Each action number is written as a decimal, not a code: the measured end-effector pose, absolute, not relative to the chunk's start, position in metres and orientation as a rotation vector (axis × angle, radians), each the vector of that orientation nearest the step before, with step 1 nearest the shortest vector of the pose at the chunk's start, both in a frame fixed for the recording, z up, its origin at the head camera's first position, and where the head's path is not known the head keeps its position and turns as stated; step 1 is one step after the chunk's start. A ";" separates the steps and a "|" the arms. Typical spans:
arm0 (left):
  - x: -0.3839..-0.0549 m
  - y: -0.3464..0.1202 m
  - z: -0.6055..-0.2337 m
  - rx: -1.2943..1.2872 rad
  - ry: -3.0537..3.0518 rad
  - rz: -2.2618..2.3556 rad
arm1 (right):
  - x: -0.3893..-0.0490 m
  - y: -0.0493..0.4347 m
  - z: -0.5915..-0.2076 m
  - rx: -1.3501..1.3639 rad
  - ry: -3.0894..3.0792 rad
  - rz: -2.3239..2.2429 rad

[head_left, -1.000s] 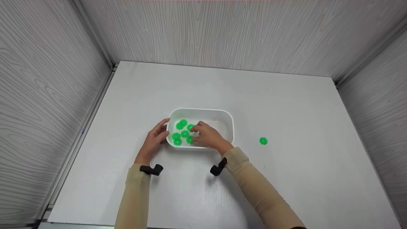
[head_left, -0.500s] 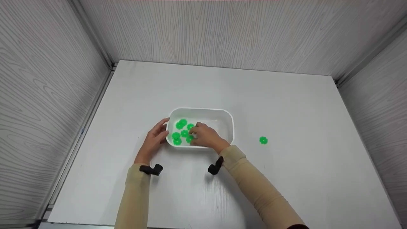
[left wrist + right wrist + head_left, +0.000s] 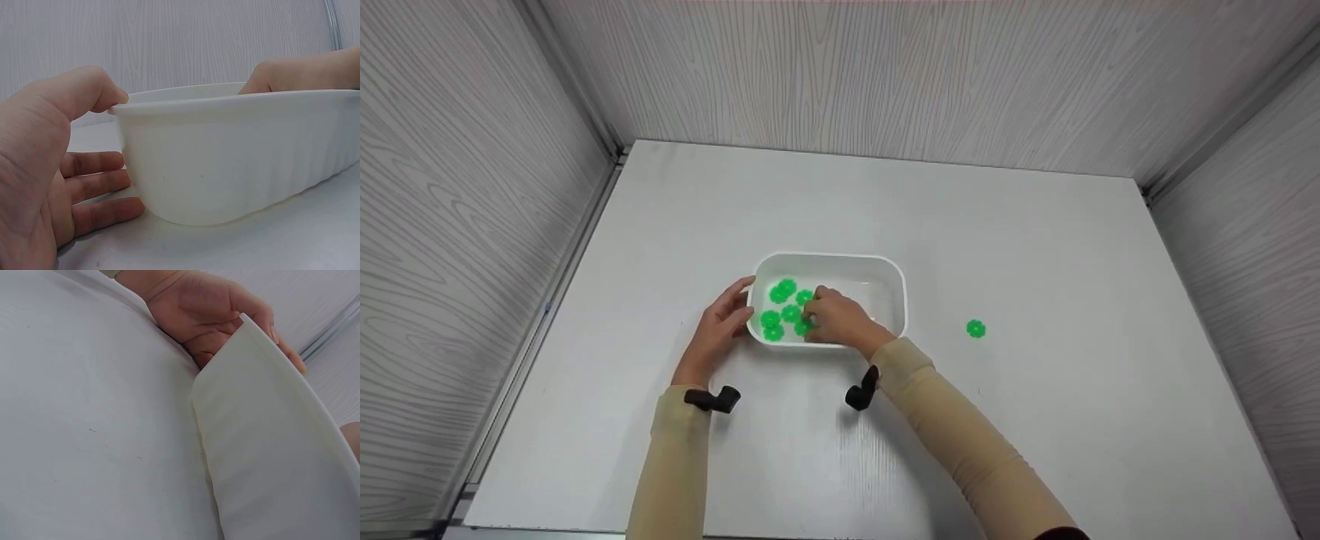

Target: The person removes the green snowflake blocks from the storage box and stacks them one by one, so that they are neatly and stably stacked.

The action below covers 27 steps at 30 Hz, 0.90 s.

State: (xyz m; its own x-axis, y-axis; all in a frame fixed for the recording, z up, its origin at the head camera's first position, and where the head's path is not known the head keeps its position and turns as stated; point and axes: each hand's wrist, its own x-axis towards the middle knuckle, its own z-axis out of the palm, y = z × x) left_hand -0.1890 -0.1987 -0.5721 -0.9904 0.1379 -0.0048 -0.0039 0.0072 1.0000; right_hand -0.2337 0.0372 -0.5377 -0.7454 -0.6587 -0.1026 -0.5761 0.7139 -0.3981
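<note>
A white rectangular plastic box (image 3: 904, 296) stands on the table, with several green flower-shaped pieces (image 3: 790, 313) lying at its left end. My left hand (image 3: 715, 337) is at the box's left end. In the left wrist view its thumb touches the rim, and fairly straight fingers (image 3: 104, 216) rest against the outer wall. My right hand (image 3: 840, 322) reaches over the near rim into the box, fingers bent down beside a green piece (image 3: 802, 328). The box wall hides these fingertips in both wrist views, and I cannot tell whether they pinch the piece.
A single green flower-shaped piece (image 3: 976, 328) lies on the white table (image 3: 1072, 390) to the right of the box. Wood-grain panels (image 3: 840, 82) enclose the table at the back and both sides. Small black cameras (image 3: 712, 399) sit on both wrists.
My right hand has shifted slightly left and lower in the box, its fingers closer together at the green pieces. The left hand keeps its place on the box; the whole view has drifted slightly.
</note>
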 end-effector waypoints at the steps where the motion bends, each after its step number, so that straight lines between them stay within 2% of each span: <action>1: -0.189 -0.199 -0.572 0.143 2.153 2.142 | -0.234 0.037 -0.538 -0.982 2.684 -0.506; 10: -0.182 -0.197 -0.548 0.137 2.082 2.132 | -0.234 0.035 -0.540 -0.993 2.703 -0.499; 27: -0.180 -0.196 -0.544 0.148 2.097 2.136 | -0.232 0.040 -0.531 -0.892 2.662 -0.630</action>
State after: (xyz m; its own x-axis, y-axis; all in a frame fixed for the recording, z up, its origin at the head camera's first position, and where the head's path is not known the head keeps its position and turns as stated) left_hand -0.1796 -0.1961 -0.5444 -0.9847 0.1714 -0.0311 -0.0343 -0.0158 0.9993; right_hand -0.2324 0.0404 -0.5315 -0.7761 -0.6212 -0.1085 -0.5067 0.7168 -0.4790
